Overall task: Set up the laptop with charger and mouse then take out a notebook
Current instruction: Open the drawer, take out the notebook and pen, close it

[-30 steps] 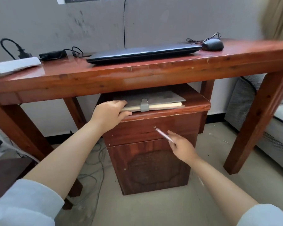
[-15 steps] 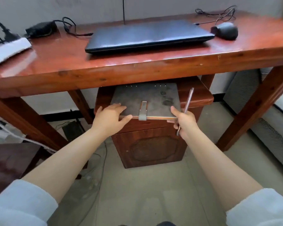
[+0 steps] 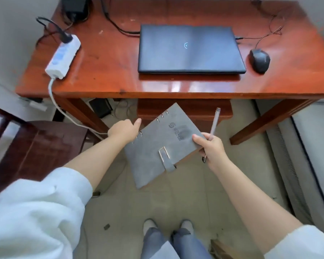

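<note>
While my right hand (image 3: 210, 146) pinches the notebook (image 3: 162, 146) by its right corner, pen (image 3: 214, 124) tucked in the same grip, my left hand (image 3: 124, 130) steadies the ringed spine; it hangs below the worktop's (image 3: 110, 71) front edge, long axis slanting toward the closed laptop (image 3: 189, 49)

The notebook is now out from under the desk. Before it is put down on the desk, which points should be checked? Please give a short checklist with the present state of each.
1. Notebook gripped by both hands: ok, left hand at the ring side, right hand at the opposite edge.
2. Notebook's strap closed: ok.
3. Pen secure: ok, held in the right hand with the notebook.
4. Free desk surface: ok, bare wood between power strip and laptop.
5. Laptop lid: closed.
6. Charger powered: cannot tell.
</note>
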### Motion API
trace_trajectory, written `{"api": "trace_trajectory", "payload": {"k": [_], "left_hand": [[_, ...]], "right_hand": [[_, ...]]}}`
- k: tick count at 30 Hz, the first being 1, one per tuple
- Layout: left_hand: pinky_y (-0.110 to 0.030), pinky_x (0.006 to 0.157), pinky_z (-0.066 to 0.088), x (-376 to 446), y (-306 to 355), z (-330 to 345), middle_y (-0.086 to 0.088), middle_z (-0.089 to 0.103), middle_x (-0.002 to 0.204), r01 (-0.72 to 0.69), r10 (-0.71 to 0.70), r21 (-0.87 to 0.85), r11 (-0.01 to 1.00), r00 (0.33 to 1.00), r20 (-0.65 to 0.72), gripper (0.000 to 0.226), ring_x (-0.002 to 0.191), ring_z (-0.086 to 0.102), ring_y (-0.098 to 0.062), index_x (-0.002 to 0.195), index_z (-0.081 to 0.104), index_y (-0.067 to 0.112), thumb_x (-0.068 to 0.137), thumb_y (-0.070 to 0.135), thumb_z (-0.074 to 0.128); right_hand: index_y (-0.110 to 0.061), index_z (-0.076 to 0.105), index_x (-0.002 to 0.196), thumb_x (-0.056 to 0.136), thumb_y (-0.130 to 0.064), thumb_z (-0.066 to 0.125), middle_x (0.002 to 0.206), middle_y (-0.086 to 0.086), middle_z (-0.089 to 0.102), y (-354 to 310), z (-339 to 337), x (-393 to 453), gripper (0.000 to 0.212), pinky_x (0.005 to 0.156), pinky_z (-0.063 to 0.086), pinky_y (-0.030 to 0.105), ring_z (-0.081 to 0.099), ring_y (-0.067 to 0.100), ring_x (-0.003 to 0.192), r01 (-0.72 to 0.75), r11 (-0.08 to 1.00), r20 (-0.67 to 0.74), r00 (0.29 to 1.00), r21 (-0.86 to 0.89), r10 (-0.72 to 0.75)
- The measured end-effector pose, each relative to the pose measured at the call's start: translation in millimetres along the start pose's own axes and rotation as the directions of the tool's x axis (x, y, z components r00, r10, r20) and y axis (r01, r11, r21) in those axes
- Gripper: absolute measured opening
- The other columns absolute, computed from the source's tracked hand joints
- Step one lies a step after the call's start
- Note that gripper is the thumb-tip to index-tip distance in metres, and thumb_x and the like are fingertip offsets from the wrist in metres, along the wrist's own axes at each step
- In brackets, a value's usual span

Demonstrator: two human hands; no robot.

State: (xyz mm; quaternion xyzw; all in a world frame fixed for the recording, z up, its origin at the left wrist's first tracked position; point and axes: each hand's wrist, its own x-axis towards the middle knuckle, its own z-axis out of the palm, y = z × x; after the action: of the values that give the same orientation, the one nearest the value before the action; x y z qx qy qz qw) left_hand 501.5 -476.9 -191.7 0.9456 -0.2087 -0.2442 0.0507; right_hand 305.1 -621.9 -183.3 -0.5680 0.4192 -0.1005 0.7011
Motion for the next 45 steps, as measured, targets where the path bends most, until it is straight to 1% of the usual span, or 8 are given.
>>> {"api": "trace_trajectory", "payload": {"k": [6,12,16,26,30,37,41,45], "left_hand": [[-0.032,0.085,0.036,-35,-58,-64,-0.019,0.059,0.115,0.081,-0.025,-0.353,0.932,0.987,0.16,0.049,0.108,0.053,-0.03,0.098,0.058,0.011,0.096,0.047,0.025],[-0.038,0.096,0.041,-44,-88,-99,-0.024,0.054,0.127,0.239,-0.283,-0.632,0.737,0.959,0.032,0.061,0.117,0.05,-0.037,0.115,0.056,-0.007,0.095,0.046,0.033],[-0.038,0.099,0.039,-21,-89,-121,-0.027,0.05,0.133,0.306,-0.42,-0.578,0.757,0.905,-0.071,0.06,0.122,0.047,-0.039,0.121,0.049,-0.008,0.097,0.042,0.027],[-0.042,0.086,0.047,105,-81,-155,-0.023,0.06,0.116,0.19,-0.343,-0.425,0.885,0.884,-0.318,0.045,0.111,0.053,-0.038,0.109,0.051,-0.002,0.089,0.039,0.05],[-0.043,0.085,0.048,162,-82,-167,-0.021,0.059,0.118,0.22,-0.344,-0.398,0.891,0.898,-0.273,0.049,0.111,0.053,-0.036,0.113,0.049,-0.001,0.089,0.042,0.05],[-0.041,0.088,0.046,210,-79,-159,-0.02,0.058,0.118,0.27,-0.349,-0.312,0.911,0.908,-0.232,0.045,0.112,0.052,-0.034,0.115,0.048,0.001,0.091,0.039,0.048],[-0.037,0.094,0.043,216,-79,-158,-0.017,0.054,0.122,0.205,-0.254,-0.203,0.958,0.933,-0.256,0.039,0.115,0.048,-0.03,0.118,0.046,0.003,0.091,0.032,0.048],[-0.037,0.112,0.028,219,-77,-154,-0.018,0.033,0.146,0.035,-0.046,-0.042,0.998,0.961,-0.272,0.053,0.136,0.028,-0.03,0.136,0.03,0.003,0.093,0.031,0.044]], "right_hand": [[-0.014,0.065,0.069,0.09,-0.005,0.052,0.046,-0.01,0.066,-87,53,-8,0.026,0.032,0.027,0.009,0.051,0.001,0.04,0.041,0.997,0.194,0.98,0.07,-0.054],[-0.01,0.055,0.076,0.086,-0.025,0.063,0.065,0.003,0.051,-124,126,8,0.019,0.024,0.023,0.009,0.036,0.007,0.045,-0.096,0.994,-0.032,0.995,0.06,0.098],[-0.014,0.049,0.058,0.084,-0.009,0.064,0.057,-0.001,0.043,-126,169,33,0.031,0.04,0.027,0.018,0.033,0.009,0.047,-0.06,0.97,-0.011,0.998,-0.235,0.059],[-0.014,0.048,0.052,0.075,0.0,0.065,0.077,0.011,0.057,-159,233,179,0.032,0.066,0.039,0.029,0.052,0.021,0.073,-0.012,0.915,0.031,0.999,-0.404,0.027],[-0.004,0.064,0.074,0.076,0.0,0.061,0.073,0.008,0.058,-169,252,230,0.006,0.059,0.04,0.025,0.052,0.021,0.069,-0.043,0.893,0.059,0.995,-0.448,0.077],[-0.014,0.037,0.052,0.08,-0.002,0.054,0.053,0.001,0.034,-178,264,279,0.035,0.045,0.023,0.026,0.029,0.015,0.048,-0.152,0.862,-0.013,0.986,-0.483,0.166],[-0.004,0.056,0.084,0.085,-0.005,0.046,0.068,0.005,0.048,-175,265,271,0.01,0.053,0.034,0.028,0.043,0.02,0.059,-0.092,0.855,-0.034,0.996,-0.51,0.087],[0.001,0.044,0.122,0.084,0.007,0.039,0.104,0.02,0.05,-172,258,253,0.039,0.071,0.039,0.034,0.052,0.037,0.091,0.033,0.743,-0.058,0.994,-0.669,-0.097]]}}
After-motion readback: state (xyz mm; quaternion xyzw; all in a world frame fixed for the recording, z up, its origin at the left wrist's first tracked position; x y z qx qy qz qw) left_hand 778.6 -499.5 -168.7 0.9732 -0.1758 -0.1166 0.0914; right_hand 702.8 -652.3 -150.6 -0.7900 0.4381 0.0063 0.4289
